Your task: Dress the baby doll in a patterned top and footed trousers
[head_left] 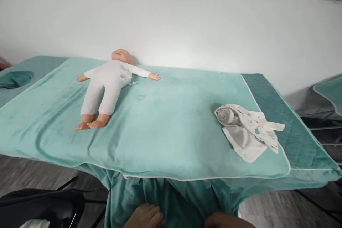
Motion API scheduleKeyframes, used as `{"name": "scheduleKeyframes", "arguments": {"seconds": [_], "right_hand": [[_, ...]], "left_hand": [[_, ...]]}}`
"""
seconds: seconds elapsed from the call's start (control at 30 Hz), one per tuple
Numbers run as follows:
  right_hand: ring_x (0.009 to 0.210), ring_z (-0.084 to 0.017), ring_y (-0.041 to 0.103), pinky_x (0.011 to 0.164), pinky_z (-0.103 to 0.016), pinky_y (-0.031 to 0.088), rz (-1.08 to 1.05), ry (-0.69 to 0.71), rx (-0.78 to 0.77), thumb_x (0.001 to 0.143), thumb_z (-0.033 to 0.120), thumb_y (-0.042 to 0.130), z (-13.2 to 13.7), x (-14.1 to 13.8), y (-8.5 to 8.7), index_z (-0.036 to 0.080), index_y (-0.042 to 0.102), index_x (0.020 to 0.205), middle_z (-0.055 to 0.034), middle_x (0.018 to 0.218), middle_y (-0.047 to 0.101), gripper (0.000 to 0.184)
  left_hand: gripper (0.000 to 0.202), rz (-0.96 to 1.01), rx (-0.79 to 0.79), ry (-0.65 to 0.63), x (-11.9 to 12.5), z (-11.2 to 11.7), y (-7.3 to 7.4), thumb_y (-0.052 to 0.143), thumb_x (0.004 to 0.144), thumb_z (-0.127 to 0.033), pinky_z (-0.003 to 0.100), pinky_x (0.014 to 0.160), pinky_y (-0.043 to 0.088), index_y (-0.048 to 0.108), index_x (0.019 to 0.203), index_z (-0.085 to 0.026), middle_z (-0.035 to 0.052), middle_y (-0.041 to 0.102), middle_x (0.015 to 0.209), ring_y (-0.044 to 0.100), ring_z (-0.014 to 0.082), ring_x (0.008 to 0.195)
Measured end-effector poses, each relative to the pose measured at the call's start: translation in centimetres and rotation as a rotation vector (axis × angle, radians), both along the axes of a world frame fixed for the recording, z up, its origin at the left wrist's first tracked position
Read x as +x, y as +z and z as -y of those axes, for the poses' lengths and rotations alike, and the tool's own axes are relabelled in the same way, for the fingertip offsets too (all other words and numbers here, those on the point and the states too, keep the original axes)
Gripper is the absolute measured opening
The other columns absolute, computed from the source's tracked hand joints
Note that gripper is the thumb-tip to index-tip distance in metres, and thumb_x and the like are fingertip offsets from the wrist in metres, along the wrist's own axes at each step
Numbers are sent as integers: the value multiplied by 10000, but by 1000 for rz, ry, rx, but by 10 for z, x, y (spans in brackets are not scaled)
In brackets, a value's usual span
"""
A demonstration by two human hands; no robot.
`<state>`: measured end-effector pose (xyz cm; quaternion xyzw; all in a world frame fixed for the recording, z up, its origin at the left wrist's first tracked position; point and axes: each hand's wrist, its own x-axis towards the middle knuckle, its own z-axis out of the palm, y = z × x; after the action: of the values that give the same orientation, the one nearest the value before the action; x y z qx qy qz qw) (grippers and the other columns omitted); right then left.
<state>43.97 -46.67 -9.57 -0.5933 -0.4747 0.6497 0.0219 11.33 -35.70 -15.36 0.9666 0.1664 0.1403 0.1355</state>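
Note:
At the bottom edge, in front of the table's hanging cloth, my left hand (146, 216) is loosely closed with its fingers curled and nothing visible in it. My right hand (227, 220), partly cut off by the frame, is also curled; its fingertips are hidden. Both are apart from the things on the table. A baby doll (105, 78) with a white cloth body lies on its back at the left, arms spread and feet toward me. To the right lies a crumpled white baby garment (248, 131) with a small coloured print.
A light green mat (173, 124) covers the padded table, over a darker green quilted cover (299, 139). Behind rises a white wall (187, 25). A black chair (58, 206) stands at lower left, and another green-covered surface (331, 91) is at far right.

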Motion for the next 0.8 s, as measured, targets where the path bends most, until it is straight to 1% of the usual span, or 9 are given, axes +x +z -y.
{"name": "scheduleKeyframes", "arguments": {"seconds": [0.07, 0.13, 0.27, 0.37, 0.43, 0.5, 0.57, 0.67, 0.8], "right_hand": [[708, -184, 664, 594, -263, 479, -20, 42, 59, 770, 288, 666, -12, 11, 13, 324, 751, 843, 29, 765, 698, 118], [797, -182, 680, 692, -261, 516, -51, -14, 184, 833, 313, 627, -30, 27, 37, 253, 732, 903, 3, 851, 719, 140], [1060, -222, 666, 938, -345, 535, 231, -421, 679, 964, 436, 522, -76, 66, 79, 256, 655, 1089, -48, 1104, 710, 256], [1250, -261, 577, 1077, -439, 463, 586, -525, 1104, 959, 409, 539, -111, 94, 84, 236, 577, 1225, -110, 1306, 629, 320], [1357, -304, 479, 1134, -511, 389, 838, -507, 1274, 961, 396, 529, -131, 111, 75, 189, 540, 1292, -167, 1393, 561, 391], [1402, -346, 417, 1139, -562, 347, 1043, -519, 1306, 957, 424, 530, -144, 126, 65, 143, 508, 1343, -210, 1445, 512, 478], [1359, -371, 456, 1114, -579, 346, 1169, -565, 1247, 951, 485, 528, -152, 138, 55, 121, 504, 1354, -226, 1411, 541, 543], [1236, -371, 543, 1072, -558, 365, 1237, -577, 1134, 941, 574, 506, -160, 146, 49, 123, 528, 1327, -213, 1315, 615, 594], [1121, -364, 575, 950, -499, 424, 1291, -568, 1024, 911, 619, 519, -178, 143, 55, 131, 568, 1229, -212, 1225, 647, 584]], "left_hand": [[251, 63, 3, -43, 27, -8, 9, 381, 977, -168, 303, 496, 343, 477, 752, -222, -16, 575, 584, 524, 140, 488], [249, 105, -49, -77, 53, -19, 27, 407, 969, -179, 296, 513, 366, 495, 739, -220, -6, 574, 593, 516, 139, 507], [120, 337, -143, -96, 114, -57, 73, 501, 945, -189, 306, 698, 491, 615, 911, -207, 33, 651, 720, 587, 163, 685], [142, 454, -220, -16, 175, -98, 92, 490, 967, -209, 327, 773, 505, 632, 963, -214, 54, 691, 841, 619, 175, 802], [189, 449, -322, 75, 219, -127, 94, 458, 995, -284, 351, 873, 514, 629, 1032, -213, 85, 695, 989, 626, 196, 968], [221, 442, -444, 207, 258, -153, 92, 490, 986, -327, 367, 919, 512, 603, 1118, -190, 106, 673, 1090, 612, 206, 1039], [249, 444, -526, 271, 287, -172, 89, 499, 983, -308, 369, 951, 497, 584, 1167, -163, 113, 660, 1134, 608, 205, 1073], [316, 406, -571, 258, 314, -188, 88, 510, 985, -365, 368, 960, 475, 579, 1210, -153, 116, 655, 1170, 611, 209, 1086], [401, 330, -528, 233, 335, -199, 92, 497, 985, -437, 362, 893, 461, 580, 1257, -154, 134, 663, 1164, 610, 221, 1038]]}}
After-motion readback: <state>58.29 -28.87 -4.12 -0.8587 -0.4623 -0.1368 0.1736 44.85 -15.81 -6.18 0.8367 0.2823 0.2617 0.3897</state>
